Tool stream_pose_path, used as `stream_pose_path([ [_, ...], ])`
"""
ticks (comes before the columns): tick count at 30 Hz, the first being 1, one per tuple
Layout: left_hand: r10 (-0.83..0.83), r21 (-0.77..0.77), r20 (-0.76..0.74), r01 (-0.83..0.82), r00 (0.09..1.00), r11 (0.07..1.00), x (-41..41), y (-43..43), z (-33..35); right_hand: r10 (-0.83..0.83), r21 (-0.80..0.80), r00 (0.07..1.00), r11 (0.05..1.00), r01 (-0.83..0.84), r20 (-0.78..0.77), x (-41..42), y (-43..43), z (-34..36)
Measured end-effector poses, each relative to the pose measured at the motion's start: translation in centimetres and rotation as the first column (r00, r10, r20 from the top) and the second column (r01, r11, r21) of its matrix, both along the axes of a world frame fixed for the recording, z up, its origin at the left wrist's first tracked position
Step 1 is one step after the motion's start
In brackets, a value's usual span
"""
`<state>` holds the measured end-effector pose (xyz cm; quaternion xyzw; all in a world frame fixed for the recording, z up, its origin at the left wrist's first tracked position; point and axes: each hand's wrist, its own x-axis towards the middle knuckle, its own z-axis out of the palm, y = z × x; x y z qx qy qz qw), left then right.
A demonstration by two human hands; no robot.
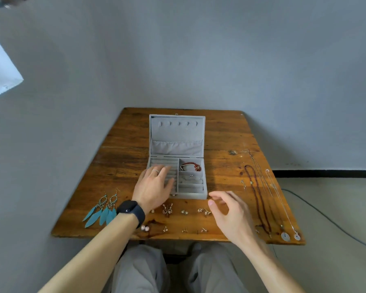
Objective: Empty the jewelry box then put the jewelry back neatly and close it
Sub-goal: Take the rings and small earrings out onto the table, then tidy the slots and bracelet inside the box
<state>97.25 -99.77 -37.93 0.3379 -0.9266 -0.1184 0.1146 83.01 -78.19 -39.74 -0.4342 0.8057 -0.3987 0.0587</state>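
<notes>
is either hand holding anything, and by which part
Nothing that shows. The left hand lies with straight fingers over the ring rolls of the jewelry box; the right hand hovers by its front corner, loosely curled, thumb and forefinger apart, empty.

Matt grey, seemingly velvet jewelry box (pixel 177 134) on worn, glossy wooden table (pixel 224 166).

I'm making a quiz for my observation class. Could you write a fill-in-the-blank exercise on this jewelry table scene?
1. The grey velvet jewelry box sits with its lid ____.
2. The red beaded bracelet lies in the box's far ____ compartment.
3. The turquoise feather earrings lie on the brown wooden table, to the ____ of the box.
4. The left hand, with a black ____ on its wrist, is over the box's left half.
Missing words: open; right; left; watch.
</notes>
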Motion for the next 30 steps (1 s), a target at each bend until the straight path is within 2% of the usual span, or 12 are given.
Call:
stream_pose_path([
  [5,-0.020,0.047,0.166,0.012,0.986,0.999,-0.7,-2.5,-2.0,0.057,0.101,0.996,0.994,-0.049,-0.072,-2.4,-6.0,2.2],
  [10,0.014,0.042,0.159,-0.021,0.987,0.999,-0.9,-2.6,-3.2,0.109,0.262,0.984,0.963,-0.068,-0.144,-4.1,-11.9,1.9],
  [15,0.018,0.049,0.149,-0.026,0.989,0.998,-0.9,-2.7,-3.1,0.120,0.373,0.987,0.925,-0.073,-0.106,-4.6,-16.3,1.4],
  [19,0.023,0.053,0.163,-0.032,0.986,0.998,-0.9,-2.8,-3.3,0.104,0.395,0.992,0.916,-0.070,-0.066,-4.3,-17.6,1.3],
  [22,0.024,0.053,0.162,-0.033,0.986,0.998,-0.8,-2.8,-3.4,0.083,0.404,0.996,0.910,-0.092,0.041,-4.4,-17.8,1.6],
  [25,0.028,0.044,0.164,-0.036,0.986,0.998,-0.7,-2.7,-3.3,0.019,0.266,0.971,0.960,-0.084,0.238,-5.1,-17.4,2.4],
  [30,0.020,0.049,0.169,-0.028,0.985,0.998,-0.7,-2.7,-3.1,-0.069,0.002,0.807,0.996,0.084,0.586,-6.7,-14.1,4.6],
])
